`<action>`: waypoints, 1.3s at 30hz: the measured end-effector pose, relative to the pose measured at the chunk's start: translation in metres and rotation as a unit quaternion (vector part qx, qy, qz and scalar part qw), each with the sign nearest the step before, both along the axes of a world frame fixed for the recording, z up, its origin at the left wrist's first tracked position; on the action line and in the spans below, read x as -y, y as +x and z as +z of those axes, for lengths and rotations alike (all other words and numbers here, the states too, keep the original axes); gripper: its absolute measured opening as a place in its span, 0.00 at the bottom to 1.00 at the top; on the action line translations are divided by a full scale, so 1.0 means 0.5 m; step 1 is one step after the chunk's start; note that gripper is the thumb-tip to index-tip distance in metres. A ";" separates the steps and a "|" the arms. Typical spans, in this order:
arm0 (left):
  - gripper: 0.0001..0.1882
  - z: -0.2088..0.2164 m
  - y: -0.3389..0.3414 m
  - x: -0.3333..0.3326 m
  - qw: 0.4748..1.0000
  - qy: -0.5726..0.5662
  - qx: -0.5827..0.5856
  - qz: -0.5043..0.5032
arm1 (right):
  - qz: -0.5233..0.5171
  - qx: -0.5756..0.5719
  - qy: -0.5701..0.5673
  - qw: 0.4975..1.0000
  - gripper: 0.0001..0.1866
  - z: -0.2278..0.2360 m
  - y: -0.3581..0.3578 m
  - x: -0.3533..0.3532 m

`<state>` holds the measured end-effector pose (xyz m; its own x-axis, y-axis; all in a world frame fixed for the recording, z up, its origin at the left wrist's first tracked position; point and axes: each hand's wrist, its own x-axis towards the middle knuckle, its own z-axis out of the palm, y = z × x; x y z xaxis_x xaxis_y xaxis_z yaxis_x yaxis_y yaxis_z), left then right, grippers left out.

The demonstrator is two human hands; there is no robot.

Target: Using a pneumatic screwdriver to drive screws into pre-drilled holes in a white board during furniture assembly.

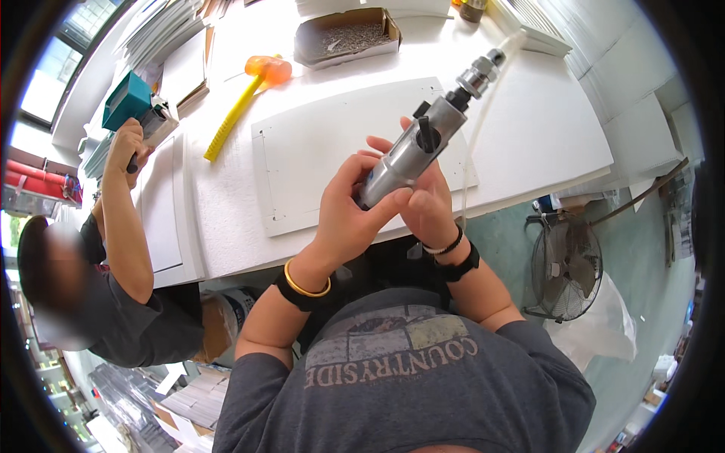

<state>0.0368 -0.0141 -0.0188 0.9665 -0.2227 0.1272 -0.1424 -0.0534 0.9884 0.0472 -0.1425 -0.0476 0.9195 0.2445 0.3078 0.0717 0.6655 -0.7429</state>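
Observation:
My left hand [347, 204] is wrapped round the lower body of a silver, cylinder-shaped air tool [394, 167], its thumb lying across the near side. Against the tool's right side is my right hand [430, 200], curled in close, with some fingers hidden behind the metal. The tool tilts up to the right above the table; a black lever [427, 134] sticks out of its side, and a metal hose coupling [477, 77] with a pale hose is at its upper end. Below it lies a flat white panel [302, 166] with small dark marks or holes near its edges.
A mallet with an orange head [268, 69] and yellow handle lies left of the panel. Behind stands a cardboard box [347, 57] of small metal pieces. At left, another person [124, 279] holds a teal-and-grey tool [127, 102]. A floor fan [566, 268] stands right of the table.

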 end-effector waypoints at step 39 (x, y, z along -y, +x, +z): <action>0.09 -0.211 0.837 -0.181 0.800 0.508 0.284 -0.142 | -0.289 -0.252 0.337 0.860 0.21 0.013 -0.048 0.311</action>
